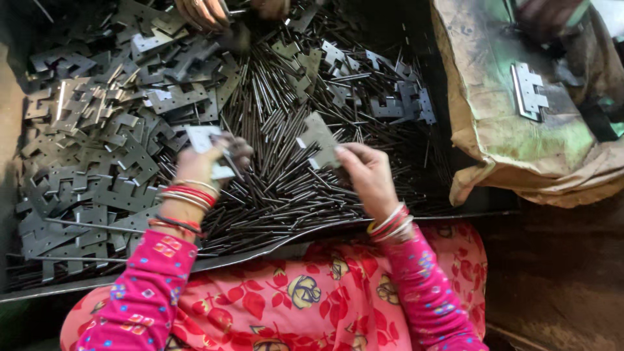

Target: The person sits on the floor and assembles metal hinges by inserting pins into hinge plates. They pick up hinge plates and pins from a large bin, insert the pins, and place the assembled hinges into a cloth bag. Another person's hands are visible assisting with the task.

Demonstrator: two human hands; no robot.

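Dark and crowded, a shallow metal tray [273, 250] is filling most of the view, heaped with thin steel pins [286, 175] through its middle and flat grey hinge plates [97, 123] piled toward nine and ten o'clock. At the centre, the person's left hand [201, 162] is closing around a pale hinge plate [203, 138], fingers curled on it with a pin pinched alongside, while bangles [185, 195] are stacking on that wrist. Just toward three o'clock from it, the right hand [368, 174] is gripping a second hinge plate [318, 140] by its edge between thumb and fingertips, holding it tilted just above the pins. The two plates are sitting near each other but apart. At twelve o'clock, another person's hands [205, 12] are reaching into the pile from the far edge; whether they are grasping anything cannot be told. At two o'clock, a stained sack [494, 110] is lying beside the tray with a joined hinge [528, 91] resting on top of it. At six o'clock, pink flowered sleeves [149, 286] and red floral cloth [292, 292] are covering the lap.
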